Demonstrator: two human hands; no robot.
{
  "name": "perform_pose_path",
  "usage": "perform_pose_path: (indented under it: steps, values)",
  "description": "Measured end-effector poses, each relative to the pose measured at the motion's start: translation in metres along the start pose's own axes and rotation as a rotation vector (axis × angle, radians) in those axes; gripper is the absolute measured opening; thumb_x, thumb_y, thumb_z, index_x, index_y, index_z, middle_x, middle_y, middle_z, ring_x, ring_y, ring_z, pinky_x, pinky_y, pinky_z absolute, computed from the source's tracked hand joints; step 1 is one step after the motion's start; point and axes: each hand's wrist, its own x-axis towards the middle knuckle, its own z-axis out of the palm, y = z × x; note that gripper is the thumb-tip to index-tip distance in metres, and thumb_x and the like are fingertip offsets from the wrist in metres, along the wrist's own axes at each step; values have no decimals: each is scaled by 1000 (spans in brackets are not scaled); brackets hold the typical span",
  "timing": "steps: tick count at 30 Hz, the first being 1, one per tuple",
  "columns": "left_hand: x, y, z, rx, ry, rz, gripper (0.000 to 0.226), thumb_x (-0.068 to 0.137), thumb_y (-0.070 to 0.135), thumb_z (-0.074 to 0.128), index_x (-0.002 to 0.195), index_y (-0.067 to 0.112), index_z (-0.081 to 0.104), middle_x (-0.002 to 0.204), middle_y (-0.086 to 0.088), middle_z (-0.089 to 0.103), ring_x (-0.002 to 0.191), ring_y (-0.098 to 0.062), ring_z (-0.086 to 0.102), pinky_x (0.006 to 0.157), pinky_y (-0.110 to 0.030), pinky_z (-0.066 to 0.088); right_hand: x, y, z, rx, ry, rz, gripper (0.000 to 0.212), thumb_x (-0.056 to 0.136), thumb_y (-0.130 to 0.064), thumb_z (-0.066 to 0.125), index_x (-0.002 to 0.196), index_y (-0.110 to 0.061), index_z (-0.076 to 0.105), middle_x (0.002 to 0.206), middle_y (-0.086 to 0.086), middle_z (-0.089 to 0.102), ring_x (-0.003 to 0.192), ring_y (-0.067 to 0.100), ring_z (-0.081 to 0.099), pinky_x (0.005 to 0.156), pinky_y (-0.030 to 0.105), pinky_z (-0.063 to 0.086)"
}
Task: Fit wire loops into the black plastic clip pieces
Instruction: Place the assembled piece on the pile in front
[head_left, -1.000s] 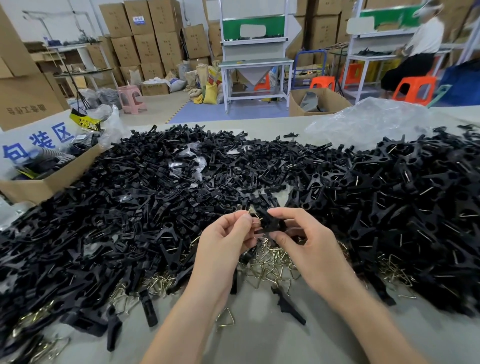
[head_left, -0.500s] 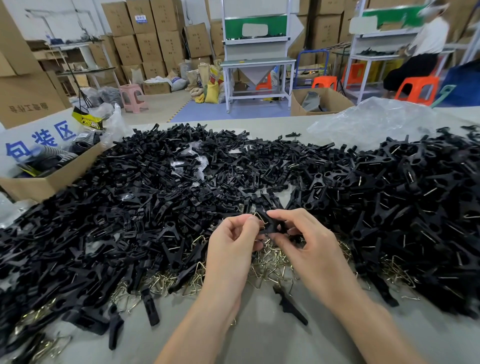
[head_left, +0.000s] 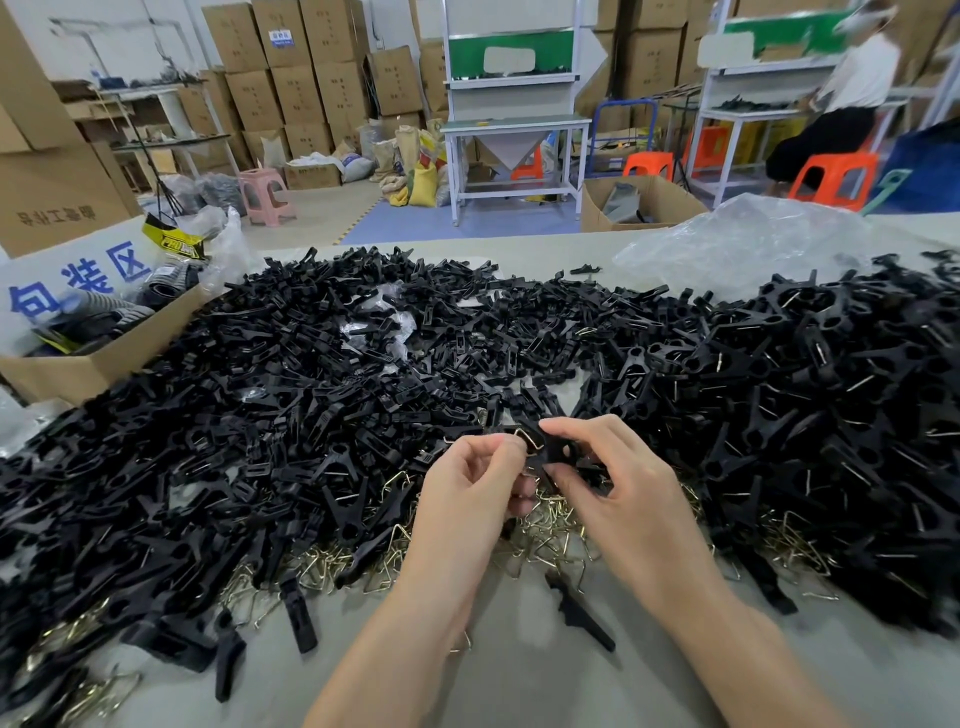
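Note:
My right hand (head_left: 618, 499) pinches a black plastic clip piece (head_left: 558, 451) between thumb and forefinger, held above the table's middle. My left hand (head_left: 475, 483) pinches a brass-coloured wire loop (head_left: 527, 436) against the clip's left end. Loop and clip touch; how far the loop sits in the clip is hidden by my fingers. Under both hands lies a heap of loose wire loops (head_left: 550, 540). A wide pile of black clip pieces (head_left: 270, 395) spreads to the left, and a second pile with wire showing (head_left: 831, 395) lies to the right.
An open cardboard box (head_left: 98, 358) with dark goods stands at the table's left edge. Crumpled clear plastic (head_left: 748, 244) lies at the back right. Single clip pieces (head_left: 579, 616) lie on the bare grey tabletop (head_left: 519, 675) near me. A person sits at a far bench.
Both hands have kept to the same spot. The wire loop now shows at the clip's left end between my fingertips, and my left hand has turned slightly.

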Motion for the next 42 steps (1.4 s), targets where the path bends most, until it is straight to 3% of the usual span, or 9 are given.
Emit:
perform_pose_path:
  steps: [4,10,20,26,36,42]
  values:
    - [1,5,-9,126,-53,13,10,94,24,66,88,17,71,76,5,72,71,-8,66,74,-33,56,0,0,0,28,-24,2,43,91,-10,73,121,-39,65,109,-23,60,107,0,60,81,23,53]
    - [1,8,-5,-95,-69,-19,13,94,17,66,81,17,70,90,-3,69,81,-9,62,68,-25,52,0,-4,-1,110,-36,15,43,90,-8,74,120,-38,67,112,-27,61,110,-6,57,89,9,42]
    - [0,8,-2,-219,-74,-87,9,92,22,68,84,18,68,86,-3,66,71,-6,61,65,-25,51,1,-3,-1,116,-12,35,49,90,-12,75,118,-49,62,111,-30,61,108,-5,57,88,7,41]
    - [-2,6,1,-253,-49,-74,7,92,23,69,88,18,68,89,-6,65,71,-7,60,65,-25,50,1,-5,-2,92,-18,19,41,90,-10,75,120,-36,67,111,-27,61,109,-8,56,91,8,41]
    - [-7,7,6,-289,-17,-99,14,93,21,68,79,21,70,77,-1,64,65,-7,60,61,-23,51,0,-5,0,78,-10,-1,43,90,-11,74,120,-40,65,111,-27,61,110,-4,58,89,8,42]
    - [-8,10,5,-304,-130,-138,10,91,21,69,83,20,75,82,0,69,72,-9,63,62,-24,54,1,-3,-2,61,5,-30,47,89,-5,74,119,-39,65,111,-25,63,107,-5,61,87,6,42]
